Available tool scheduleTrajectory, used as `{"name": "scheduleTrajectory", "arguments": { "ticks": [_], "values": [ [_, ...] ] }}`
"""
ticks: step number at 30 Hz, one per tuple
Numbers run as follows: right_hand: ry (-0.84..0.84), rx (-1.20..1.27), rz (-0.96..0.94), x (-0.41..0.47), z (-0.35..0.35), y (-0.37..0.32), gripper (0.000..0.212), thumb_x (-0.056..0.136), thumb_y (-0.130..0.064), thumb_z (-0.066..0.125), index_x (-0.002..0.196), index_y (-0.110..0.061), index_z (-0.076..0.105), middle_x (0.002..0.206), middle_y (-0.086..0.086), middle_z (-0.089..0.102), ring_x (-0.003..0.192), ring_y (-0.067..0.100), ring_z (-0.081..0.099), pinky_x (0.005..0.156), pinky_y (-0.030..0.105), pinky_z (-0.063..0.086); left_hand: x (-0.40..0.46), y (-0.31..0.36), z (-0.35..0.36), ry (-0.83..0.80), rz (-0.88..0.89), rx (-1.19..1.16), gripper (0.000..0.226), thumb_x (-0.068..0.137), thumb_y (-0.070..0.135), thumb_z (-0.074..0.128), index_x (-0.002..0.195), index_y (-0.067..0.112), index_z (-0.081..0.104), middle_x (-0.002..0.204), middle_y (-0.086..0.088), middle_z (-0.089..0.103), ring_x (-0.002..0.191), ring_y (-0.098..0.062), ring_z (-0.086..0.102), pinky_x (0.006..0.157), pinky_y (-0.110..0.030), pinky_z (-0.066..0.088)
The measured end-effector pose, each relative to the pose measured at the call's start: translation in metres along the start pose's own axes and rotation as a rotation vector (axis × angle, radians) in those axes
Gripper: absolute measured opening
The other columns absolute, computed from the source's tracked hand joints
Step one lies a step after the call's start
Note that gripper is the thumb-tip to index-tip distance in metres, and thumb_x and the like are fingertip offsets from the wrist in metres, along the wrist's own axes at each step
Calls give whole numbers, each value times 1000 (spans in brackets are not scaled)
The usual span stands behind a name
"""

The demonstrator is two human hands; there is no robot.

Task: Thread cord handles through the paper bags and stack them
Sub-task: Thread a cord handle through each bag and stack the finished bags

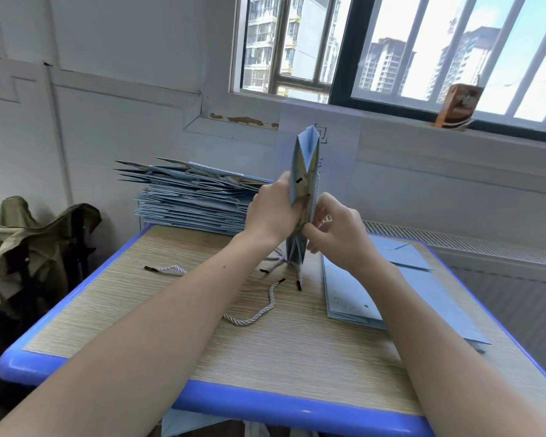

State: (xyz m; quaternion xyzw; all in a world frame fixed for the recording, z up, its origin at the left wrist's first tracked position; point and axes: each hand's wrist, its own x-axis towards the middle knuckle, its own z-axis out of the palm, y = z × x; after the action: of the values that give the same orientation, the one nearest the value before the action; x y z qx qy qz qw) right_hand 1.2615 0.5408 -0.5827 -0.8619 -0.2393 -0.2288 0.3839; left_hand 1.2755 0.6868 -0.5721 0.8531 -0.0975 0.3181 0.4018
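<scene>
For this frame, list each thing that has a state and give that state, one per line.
Held paper bag: folded flat, upright on edge, gripped by both hands.
Left hand: grips the bag's left face.
Right hand: pinches at the bag's edge.
Far stack of bags: flat, cords fitted.
Flat bags at right: lying, no cords visible.
Loose cords: lying unthreaded on the table.

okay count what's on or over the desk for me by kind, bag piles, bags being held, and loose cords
Bag piles: 2, the stack with cords and the flat pile
Held bag: 1, both hands on it
Loose cords: about 3; those under the bag overlap
Total: about 6
</scene>
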Motion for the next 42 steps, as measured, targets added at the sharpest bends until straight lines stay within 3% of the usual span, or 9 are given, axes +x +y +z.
{"name": "scheduleTrajectory", "arguments": {
  "ticks": [6, 9, 12, 16, 19, 24, 29, 37, 42],
  "values": [
    [56, 2, 48, 2, -5, 4, 18, 76, -22, 62, 74, -21, 44, 70, 1, 60, 65, 32, 68, 63, 50, 57, 1, 10, -4, -225, -86, -303, 13, 93, 21, 59, 97, 8, 55, 83, -10, 65, 61, -22, 64, 54, -35, 55],
    [86, 20, 85, 3, -10, 4, 23, 73, -36, 60, 77, -16, 49, 74, 4, 63, 66, 32, 69, 63, 49, 57, 4, 10, -13, -430, -174, -370, 23, 90, 17, 60, 110, 10, 53, 99, -15, 64, 73, -24, 66, 66, -39, 59],
    [98, 32, 110, 4, -11, 5, 14, 75, -24, 60, 78, -16, 49, 76, 6, 63, 66, 32, 69, 62, 50, 58, 2, 5, -13, -559, -163, -254, 37, 86, 19, 67, 117, 15, 49, 105, -12, 62, 82, -22, 65, 68, -36, 58],
    [98, 46, 111, 4, -11, 6, 14, 82, -7, 62, 81, -16, 52, 76, 9, 66, 64, 29, 70, 64, 51, 59, -1, 4, -3, -420, -57, -157, 28, 84, 20, 69, 108, 15, 55, 93, -6, 62, 73, -17, 61, 54, -26, 53],
    [93, 106, 116, 3, -12, 3, 15, 85, -1, 62, 85, -15, 56, 78, 9, 66, 59, 27, 71, 61, 52, 59, 0, 1, 1, -287, 1, -72, 12, 87, 20, 65, 95, 13, 60, 81, -3, 63, 72, -20, 60, 59, -31, 51],
    [143, 131, 164, 4, -12, 0, 17, 94, -16, 61, 85, -5, 53, 78, 13, 69, 52, 24, 69, 57, 49, 59, -1, -1, 0, -224, 113, 0, 9, 90, 16, 61, 82, 15, 58, 73, 1, 61, 71, -22, 57, 65, -33, 47],
    [254, 169, 169, 5, -16, -2, 24, 100, -21, 56, 84, -4, 53, 68, 7, 70, 49, 22, 67, 50, 29, 55, 1, -5, 5, -253, 163, -17, 7, 94, 18, 60, 93, 14, 66, 81, -2, 67, 74, -20, 62, 71, -35, 54],
    [182, 389, 312, 10, -23, 3, 16, 98, -10, 53, 101, 0, 65, 78, 15, 75, 67, 36, 73, 64, 45, 62, 3, -10, 2, -338, 114, -134, 26, 87, 33, 75, 109, 20, 69, 96, 0, 67, 79, -13, 64, 78, -28, 52],
    [193, 16, 207, 7, -29, 3, 34, 99, -29, 59, 75, -8, 73, 61, 0, 72, 51, 17, 70, 59, 42, 61, -3, -10, 8, -303, 203, -54, 25, 92, 20, 68, 117, 20, 68, 99, 0, 72, 89, -19, 67, 85, -35, 54]
  ]
}}
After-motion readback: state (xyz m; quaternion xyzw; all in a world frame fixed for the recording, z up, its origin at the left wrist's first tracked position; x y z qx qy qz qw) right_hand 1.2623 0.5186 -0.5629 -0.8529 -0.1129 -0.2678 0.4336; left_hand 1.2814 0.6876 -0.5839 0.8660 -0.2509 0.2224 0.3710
